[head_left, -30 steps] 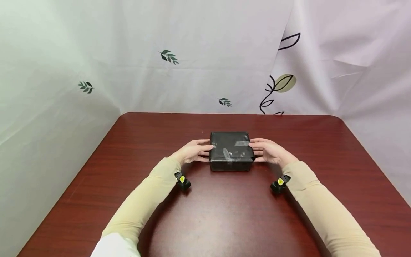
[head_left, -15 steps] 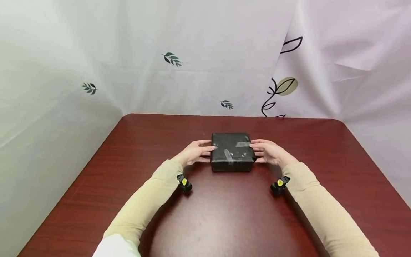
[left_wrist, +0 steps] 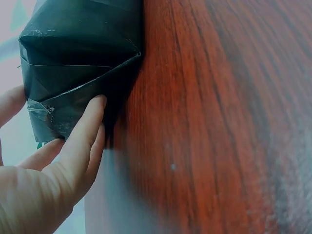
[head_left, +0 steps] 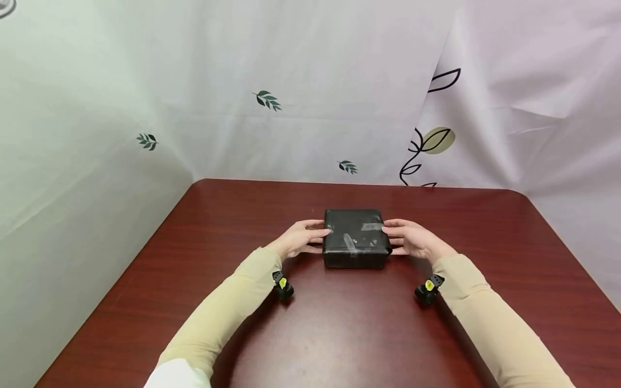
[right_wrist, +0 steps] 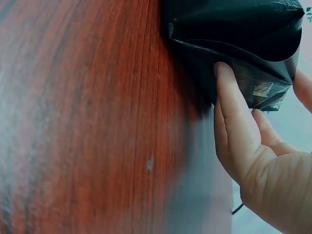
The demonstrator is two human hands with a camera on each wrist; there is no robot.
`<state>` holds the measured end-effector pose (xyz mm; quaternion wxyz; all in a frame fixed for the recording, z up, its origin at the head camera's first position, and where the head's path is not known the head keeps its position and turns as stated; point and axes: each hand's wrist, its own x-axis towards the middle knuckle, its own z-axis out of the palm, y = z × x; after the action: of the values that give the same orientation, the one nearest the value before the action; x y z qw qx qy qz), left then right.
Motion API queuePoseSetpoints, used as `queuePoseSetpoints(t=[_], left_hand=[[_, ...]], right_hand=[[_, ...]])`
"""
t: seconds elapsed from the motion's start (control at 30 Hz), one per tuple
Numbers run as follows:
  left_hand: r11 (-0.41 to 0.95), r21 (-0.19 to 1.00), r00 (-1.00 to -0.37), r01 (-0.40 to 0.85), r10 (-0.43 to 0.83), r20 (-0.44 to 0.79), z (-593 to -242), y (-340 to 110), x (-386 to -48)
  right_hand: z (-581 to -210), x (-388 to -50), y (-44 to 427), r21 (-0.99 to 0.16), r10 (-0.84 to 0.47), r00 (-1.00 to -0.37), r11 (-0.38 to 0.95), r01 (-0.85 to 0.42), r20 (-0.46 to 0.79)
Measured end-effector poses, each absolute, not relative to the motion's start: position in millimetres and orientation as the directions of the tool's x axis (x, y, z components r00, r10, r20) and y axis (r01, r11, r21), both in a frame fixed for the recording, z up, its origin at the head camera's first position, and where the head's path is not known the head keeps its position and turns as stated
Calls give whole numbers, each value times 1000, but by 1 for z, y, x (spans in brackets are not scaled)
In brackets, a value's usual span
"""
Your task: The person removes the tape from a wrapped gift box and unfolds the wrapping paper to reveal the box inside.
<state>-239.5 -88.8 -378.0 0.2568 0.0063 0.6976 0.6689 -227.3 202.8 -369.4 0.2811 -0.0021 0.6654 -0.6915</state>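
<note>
"What do we record of the article itself?"

"We find a rectangular black parcel (head_left: 353,237), low and flat-topped, wrapped in smooth sheeting with a dull sheen. Strips of translucent tape (head_left: 372,227) mark its top, wrinkled in places. On the left end we note a folded flap (left_wrist: 73,78) with a sharp diagonal crease; the right end carries a looser, bowed fold (right_wrist: 265,68)."

"Its position?"

"At the far half of the table (head_left: 349,328), a glossy, red-brown, wood-grained top with rounded far corners. We cannot tell whether the base bears fully upon it."

"And the hands?"

"We see them apart, the parcel between. The left hand (head_left: 303,238) lays nearly straight fingers against one end; the right hand (head_left: 412,240) does likewise opposite. Neither is curled round it."

"Surroundings?"

"We list beige sleeves (head_left: 228,302), softly creased; black wrist cameras (head_left: 283,290); and a pale, rumpled backdrop (head_left: 310,59) printed with leaves."
</note>
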Motion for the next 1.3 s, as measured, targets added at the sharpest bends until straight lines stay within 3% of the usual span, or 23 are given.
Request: queuePoseSetpoints(t=[0.33,0.67,0.83,0.93,1.13,1.3], left_hand=[[102,940,-869,-325,359,-340,-378,-91,-238],[121,956,-903,-267,314,-292,-365,-90,-237],[176,972,-941,-153,276,-198,-348,-84,-233],[278,960,-952,-38,281,-119,-342,-78,-229],[546,816,-931,189,364,-27,-341,-65,-220],[630,708,-898,319,439,13,-344,-56,-216]], right_hand=[[-370,-226,204,-934,-386,-854,66,352,-349],[-360,-227,213,-938,-378,-868,4,348,-323],[-352,-227,217,-943,-364,-880,-16,334,-305],[-346,-229,215,-948,-352,-890,-22,316,-289],[-334,-234,204,-960,-337,-903,13,280,-268],[-326,-237,196,-958,-335,-897,102,268,-286]])
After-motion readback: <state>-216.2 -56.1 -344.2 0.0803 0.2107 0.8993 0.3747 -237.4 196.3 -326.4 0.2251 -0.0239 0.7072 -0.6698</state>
